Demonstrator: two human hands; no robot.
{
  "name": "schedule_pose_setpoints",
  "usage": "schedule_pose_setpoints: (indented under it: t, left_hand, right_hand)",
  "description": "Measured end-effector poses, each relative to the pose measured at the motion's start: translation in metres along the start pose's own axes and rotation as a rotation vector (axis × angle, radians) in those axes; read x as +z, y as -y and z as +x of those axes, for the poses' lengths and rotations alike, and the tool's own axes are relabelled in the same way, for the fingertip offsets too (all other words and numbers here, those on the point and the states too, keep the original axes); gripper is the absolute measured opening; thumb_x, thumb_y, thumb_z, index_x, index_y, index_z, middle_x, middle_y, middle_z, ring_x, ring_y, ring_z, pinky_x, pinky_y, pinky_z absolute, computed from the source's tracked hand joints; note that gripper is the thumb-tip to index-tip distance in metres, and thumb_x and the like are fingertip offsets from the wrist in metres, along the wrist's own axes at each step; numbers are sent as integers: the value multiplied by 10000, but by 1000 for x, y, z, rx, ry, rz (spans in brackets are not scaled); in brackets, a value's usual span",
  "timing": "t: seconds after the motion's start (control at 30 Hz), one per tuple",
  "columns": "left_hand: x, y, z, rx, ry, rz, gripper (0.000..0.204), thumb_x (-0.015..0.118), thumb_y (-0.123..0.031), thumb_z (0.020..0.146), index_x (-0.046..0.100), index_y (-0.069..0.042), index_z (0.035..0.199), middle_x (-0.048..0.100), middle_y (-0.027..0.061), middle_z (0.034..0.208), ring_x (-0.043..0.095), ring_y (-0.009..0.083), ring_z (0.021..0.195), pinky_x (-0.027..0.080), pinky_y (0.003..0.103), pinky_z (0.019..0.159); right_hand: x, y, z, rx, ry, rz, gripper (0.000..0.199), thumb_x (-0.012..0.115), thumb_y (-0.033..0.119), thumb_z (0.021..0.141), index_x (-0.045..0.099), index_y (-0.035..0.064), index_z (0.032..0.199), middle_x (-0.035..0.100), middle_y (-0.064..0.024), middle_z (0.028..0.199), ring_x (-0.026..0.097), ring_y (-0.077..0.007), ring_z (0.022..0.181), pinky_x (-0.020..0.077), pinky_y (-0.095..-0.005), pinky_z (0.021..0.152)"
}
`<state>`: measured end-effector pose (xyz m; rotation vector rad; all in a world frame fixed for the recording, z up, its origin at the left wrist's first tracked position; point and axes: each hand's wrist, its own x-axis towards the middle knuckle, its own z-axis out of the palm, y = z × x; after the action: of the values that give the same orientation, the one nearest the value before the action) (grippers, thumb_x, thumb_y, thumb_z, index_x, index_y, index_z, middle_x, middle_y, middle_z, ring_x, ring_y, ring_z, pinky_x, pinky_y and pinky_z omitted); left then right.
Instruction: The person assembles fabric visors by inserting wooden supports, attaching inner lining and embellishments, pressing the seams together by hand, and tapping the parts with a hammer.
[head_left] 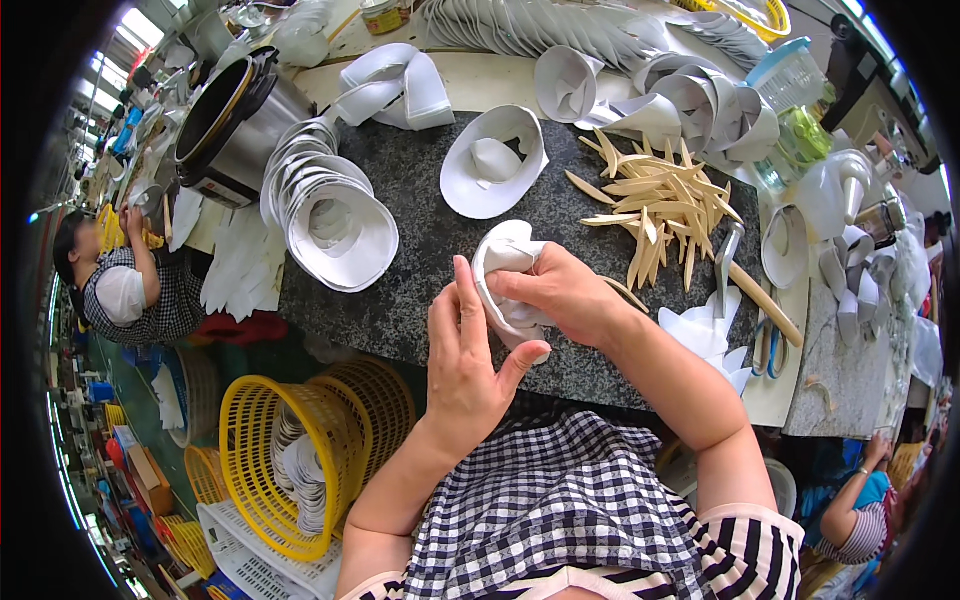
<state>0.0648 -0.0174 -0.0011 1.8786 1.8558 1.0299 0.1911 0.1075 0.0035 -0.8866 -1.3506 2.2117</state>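
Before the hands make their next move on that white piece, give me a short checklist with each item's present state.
1. White fabric piece held by both hands: ok, right hand grips it, left hand presses against its side.
2. Piece held over the dark stone slab: ok.
3. Wooden sticks near the right hand: ok, a loose pile lies on the slab.
4. Stack of shaped white pieces to the left: ok, leaning but together.
5. Yellow basket below the slab edge: ok, upright, pieces inside.
6. Inside fold of the held piece: cannot tell, fingers hide it.
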Motion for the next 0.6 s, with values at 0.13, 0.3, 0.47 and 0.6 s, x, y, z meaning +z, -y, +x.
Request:
schedule_pose_setpoints:
  t: [0.13, 0.3, 0.47, 0.6]
  left_hand:
    - [4, 1, -1, 22, -20, 63, 1034, 654, -536, 917, 122, 50, 1583, 405, 228, 1347, 540, 300, 1140, 531, 369, 898]
    - [4, -4, 0, -26, -13, 24, 1025, 628, -555, 924, 155, 97, 1559, 448, 266, 1308, 518, 381, 1151, 467, 449, 968]
    - [-2, -4, 6, -151, -42, -425, 686, 592, -252, 1026, 270, 33, 1561, 496, 216, 1311, 580, 286, 1107, 510, 384, 922]
    - [-1, 12, 7, -158, -106, -569, 529, 485, -142, 1071, 327, 37, 1543, 606, 152, 1350, 593, 152, 1148, 479, 276, 958]
  right_hand:
    - [-4, -2, 1, -19, 15, -80, 233, 666, 163, 904, 702, -30, 1030, 715, -74, 949, 654, -119, 818, 552, -310, 744]
    - [-4, -4, 0, -43, 6, -109, 238, 666, 159, 894, 697, -35, 1029, 713, -75, 946, 649, -116, 817, 551, -312, 742]
    - [-6, -3, -9, -77, 14, -126, 299, 704, 208, 909, 685, -27, 1094, 719, -77, 991, 658, -130, 867, 552, -316, 769]
    - [4, -4, -21, -171, 19, -51, 331, 751, 224, 909, 677, -19, 1122, 720, -76, 1015, 658, -132, 884, 552, -319, 780]
